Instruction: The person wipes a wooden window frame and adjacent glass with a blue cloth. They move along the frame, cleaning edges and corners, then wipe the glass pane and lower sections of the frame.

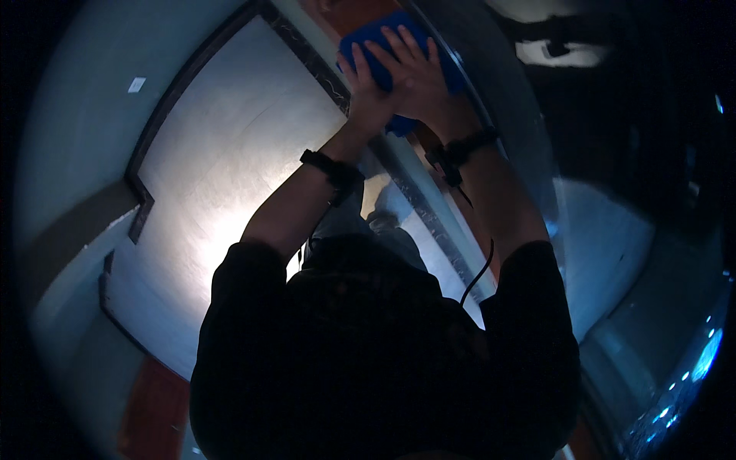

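A blue cloth (374,43) lies spread beneath both palms at the top of the view, against a brown wooden ledge or frame (353,14) beside a dark glass pane. My right hand (417,77) holds the cloth flat, with its fingers spread over it. Just to its left, my left hand (371,95) presses the lower left part of the cloth, thumb side against the right hand. A loose fold of cloth hangs below the palms. Each wrist wears a black band, and a dark cable runs down from the right one.
Glass (604,230) on the right mirrors part of the room and blue lights. A pale floor (241,115) with a dark marbled border (310,57) stretches left and under me. A wall (75,132) carries a small white plate (136,85). A reddish-brown door or panel (155,408) stands lower left.
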`<action>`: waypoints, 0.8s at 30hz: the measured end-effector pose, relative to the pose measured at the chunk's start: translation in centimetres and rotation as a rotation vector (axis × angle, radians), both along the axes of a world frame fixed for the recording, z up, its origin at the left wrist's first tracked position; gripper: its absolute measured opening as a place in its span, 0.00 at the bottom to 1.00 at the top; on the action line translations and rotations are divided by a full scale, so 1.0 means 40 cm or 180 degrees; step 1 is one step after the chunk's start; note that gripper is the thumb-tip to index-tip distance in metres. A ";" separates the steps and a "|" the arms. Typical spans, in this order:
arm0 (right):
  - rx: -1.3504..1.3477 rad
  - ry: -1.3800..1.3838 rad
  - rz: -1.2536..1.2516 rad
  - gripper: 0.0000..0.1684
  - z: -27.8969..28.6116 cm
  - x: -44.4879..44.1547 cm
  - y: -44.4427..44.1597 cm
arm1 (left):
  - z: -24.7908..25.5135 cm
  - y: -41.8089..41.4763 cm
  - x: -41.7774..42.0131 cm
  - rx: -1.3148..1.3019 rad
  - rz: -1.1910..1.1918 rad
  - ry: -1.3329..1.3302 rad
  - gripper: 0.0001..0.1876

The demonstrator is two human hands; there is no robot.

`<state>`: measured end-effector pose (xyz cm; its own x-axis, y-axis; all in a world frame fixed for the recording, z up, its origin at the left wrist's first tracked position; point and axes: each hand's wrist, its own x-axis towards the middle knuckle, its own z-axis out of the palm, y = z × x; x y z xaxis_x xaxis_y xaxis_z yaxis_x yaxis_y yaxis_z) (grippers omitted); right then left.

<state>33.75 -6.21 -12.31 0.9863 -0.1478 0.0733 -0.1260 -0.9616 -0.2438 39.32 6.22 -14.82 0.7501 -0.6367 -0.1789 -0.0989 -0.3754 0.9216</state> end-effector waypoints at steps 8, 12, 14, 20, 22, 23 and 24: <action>0.0053 0.0708 -0.0113 0.49 0.067 -0.046 0.025 | 0.020 0.042 -0.038 0.0248 -0.0658 0.0287 0.66; 0.0185 0.1024 -0.0129 0.54 0.149 -0.101 0.015 | 0.071 0.042 -0.084 0.0023 -0.1116 0.0565 0.68; 0.0185 0.1387 -0.0157 0.54 0.186 -0.124 0.016 | 0.080 0.063 -0.098 -0.0026 -0.1503 0.0727 0.69; 0.0396 0.2006 -0.0065 0.54 0.319 -0.111 -0.052 | 0.174 0.100 0.013 -0.0006 -0.2827 0.0639 0.71; 0.0408 0.2067 -0.0133 0.55 0.360 -0.059 -0.046 | 0.228 0.106 0.135 0.0270 -0.3393 0.0856 0.70; 0.0416 0.2100 -0.0167 0.55 0.377 -0.022 -0.034 | 0.240 0.107 0.211 0.0399 -0.3683 0.0755 0.68; 0.0416 0.2053 -0.0292 0.55 0.392 0.056 -0.032 | 0.247 0.087 0.327 0.0509 -0.3972 0.0612 0.67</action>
